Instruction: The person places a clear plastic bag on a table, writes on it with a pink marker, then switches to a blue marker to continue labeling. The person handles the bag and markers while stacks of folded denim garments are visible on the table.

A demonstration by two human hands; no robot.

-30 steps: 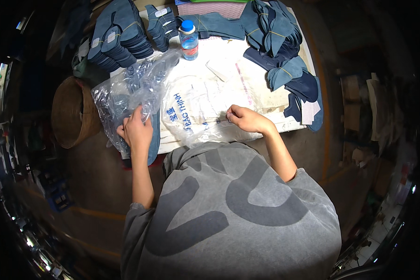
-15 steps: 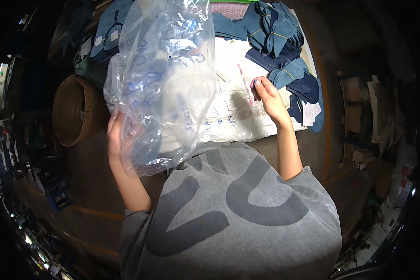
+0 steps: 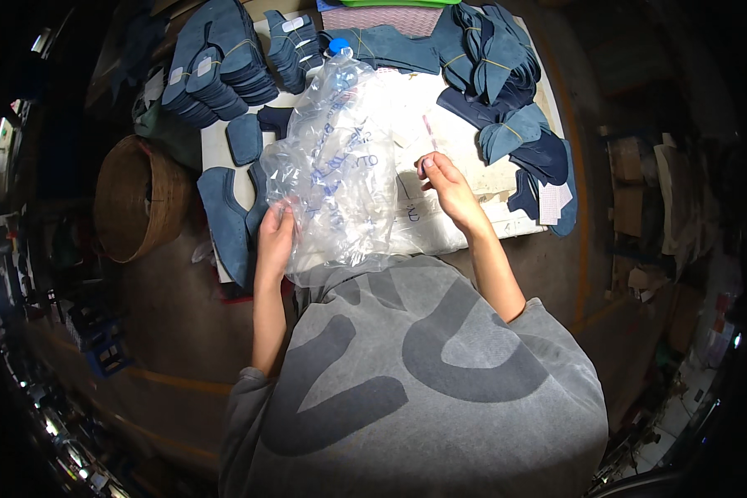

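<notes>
Clear bag [image 3: 332,178] mid-frame, left hand [image 3: 275,236] on its edge

Bag: thin crinkled plastic film, glossy, blue print, centre of frame over white table [image 3: 481,203]. Left hand pinches bag's left edge, thumb and fingers partly behind film. Right hand [image 3: 452,191] right of centre, apart from bag, fingers curled in, thumb near index; cannot tell if anything is pinched. Bottle cap [image 3: 339,46], round, blue, just above bag's top. Flat matte blue pieces [image 3: 224,217] with curved outlines, left of bag. Thick neat stacks [image 3: 239,62], upper left. Looser bundles [image 3: 494,66] with thin yellow ties, upper right. Woven round basket [image 3: 124,203], left, beside table. Pink textured tray [image 3: 382,20], top centre.
</notes>
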